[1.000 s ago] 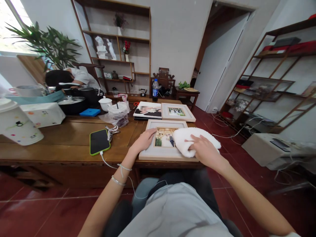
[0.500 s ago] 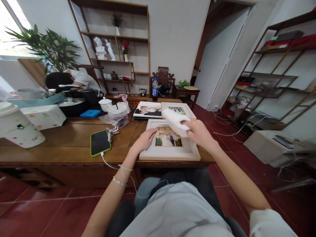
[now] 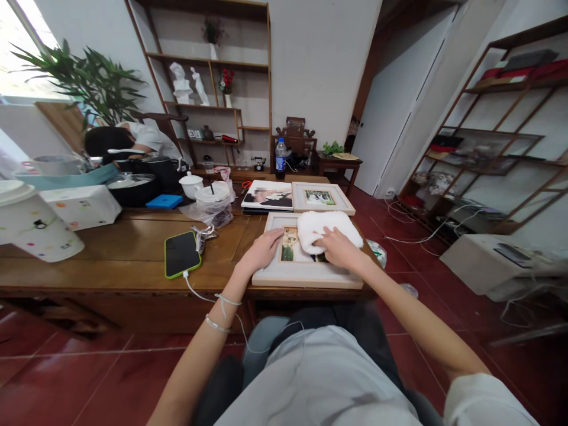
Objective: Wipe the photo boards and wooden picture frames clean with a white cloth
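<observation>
A white picture frame (image 3: 306,273) lies flat at the near edge of the wooden table (image 3: 110,254), a photo under its glass. My left hand (image 3: 261,251) rests flat on the frame's left border, fingers stretched out. My right hand (image 3: 338,248) presses a white cloth (image 3: 326,228) down onto the glass, fingers spread over the cloth's near side. The cloth covers the upper right part of the photo.
Behind lie a second white frame (image 3: 322,198) and a photo print (image 3: 268,196). A green-cased phone (image 3: 180,254) on a white cable, a lidded cup in a plastic bag (image 3: 213,205), pots, boxes and a water bottle (image 3: 279,158) stand left. Another person bends over at far left (image 3: 119,141). Shelves line the right wall.
My right hand lifted the cloth off the frame's right side, carried it up over the far frame, then laid it back down on the glass. My left hand stayed put.
</observation>
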The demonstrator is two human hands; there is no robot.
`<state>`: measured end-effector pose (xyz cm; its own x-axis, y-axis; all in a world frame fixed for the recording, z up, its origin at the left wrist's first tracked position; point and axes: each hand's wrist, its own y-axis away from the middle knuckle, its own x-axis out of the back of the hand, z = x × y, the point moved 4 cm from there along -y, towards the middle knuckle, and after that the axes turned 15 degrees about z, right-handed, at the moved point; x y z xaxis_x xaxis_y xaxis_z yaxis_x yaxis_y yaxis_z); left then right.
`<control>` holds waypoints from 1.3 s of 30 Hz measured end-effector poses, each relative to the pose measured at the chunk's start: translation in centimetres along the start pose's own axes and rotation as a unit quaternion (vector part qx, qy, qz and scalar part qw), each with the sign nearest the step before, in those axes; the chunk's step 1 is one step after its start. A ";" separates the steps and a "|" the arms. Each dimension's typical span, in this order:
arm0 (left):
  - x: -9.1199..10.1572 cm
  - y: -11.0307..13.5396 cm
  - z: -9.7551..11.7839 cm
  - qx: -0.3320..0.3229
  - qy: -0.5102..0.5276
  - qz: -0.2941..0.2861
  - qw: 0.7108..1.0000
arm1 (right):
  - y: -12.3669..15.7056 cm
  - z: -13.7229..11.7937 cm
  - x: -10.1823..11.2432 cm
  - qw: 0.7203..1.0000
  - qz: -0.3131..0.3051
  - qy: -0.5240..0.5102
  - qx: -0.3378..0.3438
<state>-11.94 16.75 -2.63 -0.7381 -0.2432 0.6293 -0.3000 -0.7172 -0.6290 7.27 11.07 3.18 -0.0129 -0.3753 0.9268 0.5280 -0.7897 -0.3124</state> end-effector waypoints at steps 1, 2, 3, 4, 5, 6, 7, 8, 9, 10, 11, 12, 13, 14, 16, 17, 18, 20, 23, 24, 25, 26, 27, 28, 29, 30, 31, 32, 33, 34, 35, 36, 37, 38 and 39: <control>0.0 0.0 0.1 0.002 -0.001 0.001 1.000 | 0.8 -0.7 0.8 1.000 -0.016 -0.005 0.004; 0.1 0.0 0.2 0.004 -0.001 0.002 1.000 | 1.6 -1.5 1.7 0.999 -0.032 -0.010 0.009; 0.2 0.0 0.3 0.004 -0.001 0.002 1.000 | 2.4 -2.3 2.7 0.999 -0.046 -0.013 0.015; 0.2 -0.1 0.4 0.004 -0.001 0.001 1.000 | 3.2 -3.1 3.6 0.998 -0.055 -0.019 0.023; 0.3 -0.1 0.5 0.003 0.000 0.000 1.000 | 3.9 -3.8 4.5 0.998 -0.058 -0.026 0.029; 0.3 -0.1 0.5 0.002 0.000 -0.002 1.000 | 4.5 -4.5 5.2 0.997 -0.060 -0.032 0.032; 0.4 -0.1 0.6 0.001 0.001 -0.003 1.000 | 5.0 -5.0 5.8 0.997 -0.058 -0.038 0.033; 0.4 -0.1 0.6 0.000 0.001 -0.004 1.000 | 5.3 -5.4 6.2 0.997 -0.056 -0.044 0.031; 0.4 -0.1 0.5 0.000 0.002 -0.005 1.000 | 5.5 -5.6 6.3 0.997 -0.053 -0.050 0.027; 0.3 -0.1 0.5 -0.001 0.003 -0.006 1.000 | 5.5 -5.7 6.1 0.997 -0.049 -0.055 0.022; 0.3 -0.1 0.4 -0.003 0.006 -0.007 1.000 | 5.3 -5.6 5.7 0.997 -0.042 -0.059 0.016; 0.2 -0.1 0.3 -0.005 0.010 -0.006 1.000 | 5.1 -5.3 5.1 0.997 -0.034 -0.062 0.012; 0.2 0.0 0.3 -0.007 0.015 -0.006 1.000 | 4.7 -4.8 4.3 0.998 -0.023 -0.064 0.007; 0.2 0.0 0.2 -0.008 0.020 -0.004 1.000 | 4.3 -4.2 3.4 0.998 -0.010 -0.063 0.004; 0.1 0.0 0.1 -0.008 0.026 -0.001 1.000 | 3.2 -2.6 1.6 0.998 0.018 -0.054 0.000; 0.1 0.0 0.1 -0.008 0.027 -0.002 1.000 | 2.5 -1.7 0.7 0.998 0.029 -0.048 0.001; 0.1 0.0 0.0 -0.007 0.027 -0.004 1.000 | 1.8 -0.7 0.0 0.998 0.042 -0.040 -0.005; 0.1 -0.1 0.0 -0.007 0.025 -0.009 1.000 | 0.2 1.2 -1.1 0.997 0.067 -0.022 -0.026; 0.1 -0.1 -0.1 -0.008 0.023 -0.011 1.000 | -2.2 3.3 -2.0 0.994 0.091 -0.004 -0.063; 0.1 -0.1 -0.1 -0.008 0.023 -0.011 1.000 | -2.8 3.7 -2.2 0.994 0.090 -0.003 -0.065; 0.1 -0.1 -0.1 -0.007 0.022 -0.010 1.000 | -3.3 3.8 -2.4 0.994 0.087 -0.003 -0.061; 0.1 -0.1 -0.1 -0.007 0.021 -0.010 1.000 | -3.7 3.8 -2.6 0.995 0.082 -0.004 -0.051; 0.1 -0.1 -0.1 -0.006 0.019 -0.010 1.000 | -3.8 3.5 -2.7 0.996 0.076 -0.007 -0.039; 0.1 -0.1 -0.1 -0.004 0.018 -0.010 1.000 | -3.7 3.1 -2.7 0.997 0.070 -0.009 -0.025; 0.1 -0.1 -0.1 -0.002 0.016 -0.009 1.000 | -3.4 2.7 -2.6 0.998 0.064 -0.012 -0.013; 0.0 -0.1 -0.2 -0.001 0.013 -0.008 1.000 | -3.0 2.1 -2.3 0.998 0.056 -0.015 -0.002; 0.0 -0.1 -0.2 0.000 0.012 -0.007 1.000 | -2.4 1.5 -1.9 0.999 0.046 -0.019 0.007; 0.0 -0.1 -0.2 0.000 0.010 -0.005 1.000 | -1.6 0.8 -1.4 0.999 0.033 -0.024 0.015; -0.1 -0.1 -0.2 -0.001 0.009 -0.003 1.000 | -0.8 0.1 -0.7 0.999 0.017 -0.029 0.022; -0.1 0.0 -0.1 -0.003 0.008 -0.001 1.000 | 0.2 -0.6 0.1 0.999 0.000 -0.036 0.027; 0.0 0.0 -0.1 -0.004 0.006 -0.001 1.000 | 1.1 -1.3 1.0 0.998 -0.019 -0.045 0.031; 0.0 0.0 -0.1 -0.005 0.004 -0.001 1.000 | 2.1 -2.0 1.9 0.997 -0.037 -0.056 0.036; 0.0 0.0 0.0 -0.004 0.001 -0.003 1.000 | 3.0 -2.7 2.8 0.996 -0.050 -0.067 0.041; 0.0 0.0 0.0 -0.003 -0.001 -0.005 1.000 | 3.9 -3.3 3.6 0.995 -0.056 -0.075 0.039; 0.1 0.0 0.0 -0.003 -0.002 -0.008 1.000 | 4.6 -3.9 4.3 0.994 -0.060 -0.082 0.037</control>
<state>-11.94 16.73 -2.55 -0.7308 -0.2349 0.6409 -0.3147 -0.7173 -0.6217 6.39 3.90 4.93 0.0569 -0.1916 0.9798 0.5922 -0.7836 -0.1876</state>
